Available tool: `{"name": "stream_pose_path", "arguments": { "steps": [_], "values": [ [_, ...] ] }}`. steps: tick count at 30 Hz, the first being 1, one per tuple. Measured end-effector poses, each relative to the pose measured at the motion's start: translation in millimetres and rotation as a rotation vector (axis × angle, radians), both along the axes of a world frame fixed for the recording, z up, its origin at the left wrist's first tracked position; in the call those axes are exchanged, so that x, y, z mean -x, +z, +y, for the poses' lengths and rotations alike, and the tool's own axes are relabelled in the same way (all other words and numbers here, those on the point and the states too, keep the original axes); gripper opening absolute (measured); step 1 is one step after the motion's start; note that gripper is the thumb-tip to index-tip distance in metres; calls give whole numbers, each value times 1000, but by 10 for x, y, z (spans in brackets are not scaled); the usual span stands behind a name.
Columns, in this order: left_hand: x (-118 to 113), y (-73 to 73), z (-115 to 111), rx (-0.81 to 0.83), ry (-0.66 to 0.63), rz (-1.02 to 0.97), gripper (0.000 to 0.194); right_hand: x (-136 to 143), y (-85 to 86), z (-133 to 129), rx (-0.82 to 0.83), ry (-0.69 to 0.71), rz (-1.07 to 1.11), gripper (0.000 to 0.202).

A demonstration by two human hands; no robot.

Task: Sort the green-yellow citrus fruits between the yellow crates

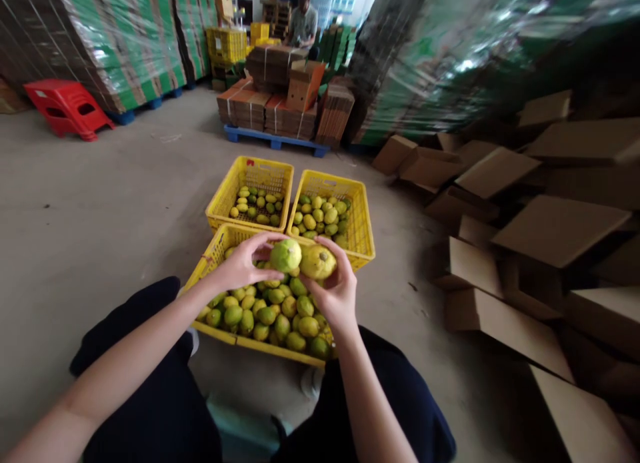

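Note:
Between its thumb and fingers, my left hand (247,261) holds a green lemon (285,255). My right hand (339,286) grips a yellow lemon (319,261) right beside it. Both fruits are held up over the near yellow crate (260,346), which is filled with green and yellow lemons (267,315). Beyond it stand two more yellow crates: the far left crate (215,213) has a layer of mostly yellow lemons, and the far right crate (367,229) has green and yellow ones at its left side.
Cardboard boxes (560,229) lie heaped on the right. A blue pallet (275,140) with flattened cartons (250,108) stands ahead, and a person (303,24) is behind it. At the left is a red stool (70,108) near wrapped stacks (120,43).

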State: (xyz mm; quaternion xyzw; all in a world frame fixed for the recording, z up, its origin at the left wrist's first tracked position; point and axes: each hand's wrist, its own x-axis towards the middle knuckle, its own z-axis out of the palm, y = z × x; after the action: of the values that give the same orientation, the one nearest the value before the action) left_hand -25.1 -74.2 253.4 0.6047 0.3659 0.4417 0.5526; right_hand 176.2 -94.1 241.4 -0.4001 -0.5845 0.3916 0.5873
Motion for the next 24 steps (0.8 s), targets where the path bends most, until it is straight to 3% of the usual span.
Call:
{"name": "stream_pose_path", "arguments": {
  "steps": [4, 8, 10, 15, 21, 24],
  "values": [
    [-40, 39, -54, 376, -45, -247, 47, 5, 50, -30, 351, 210, 395, 67],
    [-126, 92, -65, 748, 17, -391, 25, 27, 29, 18, 670, 312, 686, 28],
    [-189, 103, -39, 848, 80, -434, 21, 43, -1, 57, 735, 297, 747, 22],
    [-306, 100, 26, 918, 191, -582, 16, 79, -53, 111, 834, 225, 829, 23],
    [-264, 143, 29, 892, 52, -970, 31, 82, -33, 103, 859, 48, 848, 22],
    [-236, 157, 34, 870, 28, -1034, 34, 63, -31, 91, 842, 25, 855, 26]
  ]
}}
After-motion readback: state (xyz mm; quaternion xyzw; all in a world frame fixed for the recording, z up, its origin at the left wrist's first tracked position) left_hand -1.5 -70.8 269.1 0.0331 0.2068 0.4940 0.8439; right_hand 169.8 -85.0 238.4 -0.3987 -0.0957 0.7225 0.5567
